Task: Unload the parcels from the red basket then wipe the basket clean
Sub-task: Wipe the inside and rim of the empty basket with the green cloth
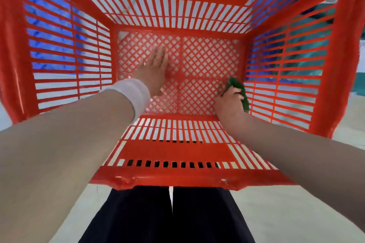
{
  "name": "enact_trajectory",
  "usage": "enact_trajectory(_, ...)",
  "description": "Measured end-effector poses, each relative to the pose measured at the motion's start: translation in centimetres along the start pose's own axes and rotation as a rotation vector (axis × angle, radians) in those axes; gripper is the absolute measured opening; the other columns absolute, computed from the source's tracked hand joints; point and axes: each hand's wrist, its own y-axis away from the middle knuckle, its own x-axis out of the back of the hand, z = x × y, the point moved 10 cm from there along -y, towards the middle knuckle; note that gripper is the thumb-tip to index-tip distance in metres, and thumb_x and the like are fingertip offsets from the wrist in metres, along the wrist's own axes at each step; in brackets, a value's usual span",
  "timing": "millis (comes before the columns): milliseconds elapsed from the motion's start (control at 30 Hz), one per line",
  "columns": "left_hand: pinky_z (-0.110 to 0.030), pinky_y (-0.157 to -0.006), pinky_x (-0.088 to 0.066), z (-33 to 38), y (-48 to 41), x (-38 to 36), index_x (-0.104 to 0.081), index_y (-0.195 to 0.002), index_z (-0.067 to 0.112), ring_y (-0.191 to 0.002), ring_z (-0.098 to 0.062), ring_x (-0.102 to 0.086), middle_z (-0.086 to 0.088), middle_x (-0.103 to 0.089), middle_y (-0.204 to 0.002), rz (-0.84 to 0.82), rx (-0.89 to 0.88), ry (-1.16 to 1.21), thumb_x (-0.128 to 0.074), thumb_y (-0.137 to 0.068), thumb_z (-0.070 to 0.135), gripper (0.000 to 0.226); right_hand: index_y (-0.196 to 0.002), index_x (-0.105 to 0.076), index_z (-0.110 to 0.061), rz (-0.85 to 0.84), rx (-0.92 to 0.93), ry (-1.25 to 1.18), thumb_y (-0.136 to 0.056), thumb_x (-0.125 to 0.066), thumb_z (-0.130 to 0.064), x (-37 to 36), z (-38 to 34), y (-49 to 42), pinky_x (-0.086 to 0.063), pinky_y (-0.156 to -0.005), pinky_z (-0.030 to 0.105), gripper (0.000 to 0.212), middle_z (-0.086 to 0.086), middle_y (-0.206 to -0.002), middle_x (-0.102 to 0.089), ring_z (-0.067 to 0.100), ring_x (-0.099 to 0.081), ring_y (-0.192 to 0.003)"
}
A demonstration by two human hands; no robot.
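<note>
The red slatted basket (177, 177) fills the view and I look straight down into it. No parcels lie inside. My left hand (153, 71), with a white wristband on its wrist, rests flat with straight fingers on the lattice floor left of centre. My right hand (230, 102) grips a green cloth (236, 85) and holds it against the floor's right near corner, by the right wall.
Blue wrapped shapes (51, 31) show through the left wall's slats and teal ones (308, 41) through the right wall's. Pale floor (276, 213) lies around the basket. My dark-clothed legs (167, 215) stand just behind the chipped near rim.
</note>
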Motion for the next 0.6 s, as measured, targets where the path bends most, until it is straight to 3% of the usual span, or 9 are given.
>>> enact_trajectory(67,-0.047,-0.117,-0.013,-1.1,-0.6,-1.8,0.023,-0.141,0.008,-0.141,-0.025,0.023,-0.007,0.031,-0.151,0.007,-0.004,-0.090,-0.067,-0.080,0.027,0.110,-0.132,-0.044,0.004,-0.038,0.066,-0.089,-0.095,-0.033,-0.003,-0.5,-1.1,-0.4,-0.047,-0.097,0.042,0.039,0.026,-0.134,-0.046,0.041,-0.043,-0.124)
enact_trajectory(200,-0.046,-0.115,-0.013,-1.5,-1.1,-2.6,0.023,-0.141,0.013,-0.141,-0.022,0.021,-0.001,0.030,-0.152,0.112,0.033,-0.049,-0.051,-0.090,0.013,0.091,-0.123,-0.051,-0.003,-0.136,0.193,-0.305,-0.092,-0.046,-0.009,-0.5,-2.3,-0.2,-0.046,-0.090,0.034,0.032,0.013,-0.125,-0.054,0.029,-0.052,-0.115)
enact_trajectory(333,-0.045,-0.115,-0.014,-1.9,-1.5,-2.9,0.027,-0.140,0.013,-0.141,-0.023,0.021,0.000,0.030,-0.152,0.116,0.026,-0.042,-0.057,-0.087,0.017,0.099,-0.115,-0.053,-0.006,-0.141,0.168,-0.427,-0.089,-0.050,-0.009,0.2,-2.1,0.8,-0.044,-0.073,0.029,0.026,0.011,-0.113,-0.058,0.025,-0.057,-0.103)
enact_trajectory(400,-0.045,-0.115,-0.015,-1.9,-1.4,-2.8,0.028,-0.139,0.014,-0.141,-0.023,0.022,0.000,0.031,-0.151,0.107,0.014,-0.032,-0.063,-0.084,0.022,0.107,-0.113,-0.058,-0.007,-0.129,0.185,-0.509,-0.087,-0.052,-0.006,0.9,-2.7,1.2,-0.048,-0.073,0.028,0.027,0.009,-0.108,-0.062,0.023,-0.059,-0.097)
enact_trajectory(500,-0.043,-0.113,-0.021,-1.8,-0.9,-2.3,0.024,-0.141,0.014,-0.142,-0.022,0.021,0.001,0.028,-0.152,0.090,-0.012,0.000,-0.061,-0.085,0.019,0.103,-0.118,-0.058,-0.011,-0.124,0.351,-0.748,-0.085,-0.052,0.001,3.4,-6.3,1.6,-0.055,-0.077,0.029,0.036,0.006,-0.114,-0.061,0.020,-0.061,-0.092)
enact_trajectory(600,-0.043,-0.104,-0.038,-2.1,-0.8,-1.7,0.021,-0.143,0.016,-0.142,-0.020,0.019,0.004,0.028,-0.153,0.069,-0.062,-0.005,-0.052,-0.087,0.003,0.093,-0.129,-0.049,-0.019,-0.104,0.576,-0.995,-0.087,-0.049,0.006,6.8,-11.1,2.6,-0.052,-0.067,0.026,0.048,0.005,-0.130,-0.053,0.013,-0.057,-0.081)
